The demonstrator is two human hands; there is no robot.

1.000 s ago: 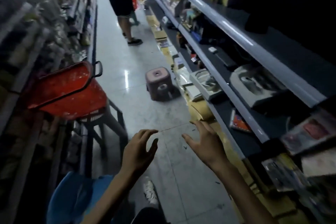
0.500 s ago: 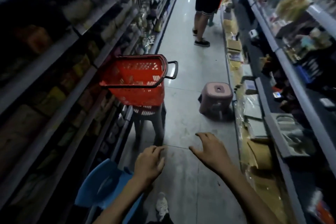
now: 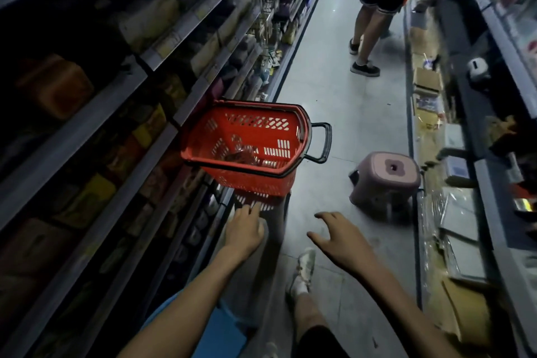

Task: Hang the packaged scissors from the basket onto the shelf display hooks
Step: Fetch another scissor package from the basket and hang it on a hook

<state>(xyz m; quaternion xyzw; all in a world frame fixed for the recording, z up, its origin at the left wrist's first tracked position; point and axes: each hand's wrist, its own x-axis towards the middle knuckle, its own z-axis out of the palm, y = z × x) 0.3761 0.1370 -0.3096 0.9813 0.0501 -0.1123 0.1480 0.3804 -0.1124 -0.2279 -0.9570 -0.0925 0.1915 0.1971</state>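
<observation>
Dark shelving [image 3: 96, 125] packed with dim, blurred goods fills the side from 7 to 11 o'clock, and a second run of shelves [image 3: 494, 113] with boxes and flat packets stands from 1 to 5 o'clock. The pale tiled floor [image 3: 334, 102] forms an aisle between them. At 1 o'clock another person [image 3: 374, 9] in dark shorts and dark shoes stands close to the right shelves. At the centre a red basket [image 3: 203, 136] with a black rim and black handle sits raised beside the left shelving, on a perforated support that is only partly visible. A pink stool [image 3: 383, 180] stands on the floor at 4 o'clock, well apart from the basket. A blue seat [image 3: 223, 331] shows at 6 o'clock under the left forearm. The right hand [image 3: 343, 241], at 5 o'clock, hangs palm down over the floor with fingers spread and thumb out, holding nothing. The left hand [image 3: 244, 235], at 6 o'clock, reaches forward with loosely extended fingers just below the basket, also holding nothing; whether the fingertips touch the support cannot be told. The packaged scissors [image 3: 241, 154] lie on the basket's bottom, seen only as a clear, glinting packet with red inside.
</observation>
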